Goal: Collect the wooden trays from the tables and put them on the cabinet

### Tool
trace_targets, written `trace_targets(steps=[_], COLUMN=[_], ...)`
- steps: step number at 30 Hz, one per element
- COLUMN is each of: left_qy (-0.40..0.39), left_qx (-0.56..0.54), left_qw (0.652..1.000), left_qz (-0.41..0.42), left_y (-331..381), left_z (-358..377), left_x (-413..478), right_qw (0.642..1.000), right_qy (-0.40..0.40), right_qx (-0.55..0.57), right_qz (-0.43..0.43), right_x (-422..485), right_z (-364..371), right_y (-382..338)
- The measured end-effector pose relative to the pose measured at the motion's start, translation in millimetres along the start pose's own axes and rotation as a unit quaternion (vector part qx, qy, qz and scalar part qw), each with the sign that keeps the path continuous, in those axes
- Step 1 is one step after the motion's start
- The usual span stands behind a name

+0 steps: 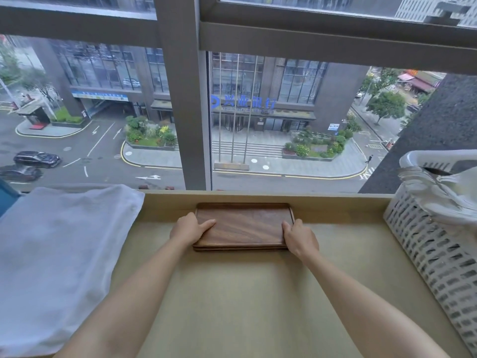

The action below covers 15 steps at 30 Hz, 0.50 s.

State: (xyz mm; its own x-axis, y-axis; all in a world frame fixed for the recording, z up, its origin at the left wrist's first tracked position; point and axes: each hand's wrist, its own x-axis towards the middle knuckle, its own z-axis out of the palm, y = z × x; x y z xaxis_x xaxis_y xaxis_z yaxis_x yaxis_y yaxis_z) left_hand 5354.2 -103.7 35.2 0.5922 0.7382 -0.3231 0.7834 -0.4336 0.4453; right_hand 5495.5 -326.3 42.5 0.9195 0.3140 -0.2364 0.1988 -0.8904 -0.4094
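Head view, surface: you look down on a pale, light-wood cabinet top [245, 306] that runs up to a large window with grey metal frames [180, 99].
Head view, trays: the dark brown rectangular wooden trays [244, 224] lie flat in a stack near the far edge of the cabinet top, just short of the raised back ledge; at least two layered edges show along the near side, and how many there are in all cannot be told.
Head view, your left hand [189, 228]: it closes on the stack's left end, thumb laid on the top tray's surface, the other fingers hidden round the edge.
Head view, your right hand [300, 239]: it closes on the stack's right end near the front corner, thumb on top, fingers wrapped down the side.
Head view, arms: both bare forearms reach forward from the bottom of the frame, spread apart.
Head view, left side: a folded white towel [59, 254] lies on the cabinet top, well apart from the trays.
Head view, right side: a white perforated plastic basket [433, 254] stands at the right edge, with white items in it too blurred to identify.
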Motion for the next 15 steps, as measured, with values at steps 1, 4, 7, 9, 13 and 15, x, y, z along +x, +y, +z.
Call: trace_targets(steps=[1,4,7,9,13,15], left_qy=[0.004,0.017,0.026,0.030,0.013,-0.005], left_qx=[0.004,0.008,0.009,0.012,0.011,0.013], left_qw=[1.000,1.000,1.000,0.999,1.000,1.000], left_qz=[-0.001,0.003,-0.001,-0.001,0.008,0.010], left_y=[1.4,5.1,7.8,8.2,6.7,4.1], left_z=[-0.1,0.6,1.8,3.2,1.9,-4.6], left_x=[-0.5,-2.9,-4.7,-5.6,-8.8,-8.6], right_qw=[1.000,1.000,1.000,0.999,0.998,0.997], right_qy=[0.000,-0.007,-0.013,-0.015,-0.035,-0.036], right_qx=[0.001,0.006,-0.010,-0.034,-0.050,-0.066], right_qz=[0.001,-0.001,0.001,-0.009,-0.016,-0.017], right_x=[-0.3,-0.3,-0.2,-0.7,-3.3,-7.5], right_z=[0.1,1.6,-0.2,-2.8,-9.7,-12.7], right_y=[-0.3,-0.3,-2.7,-2.8,-2.5,-2.6])
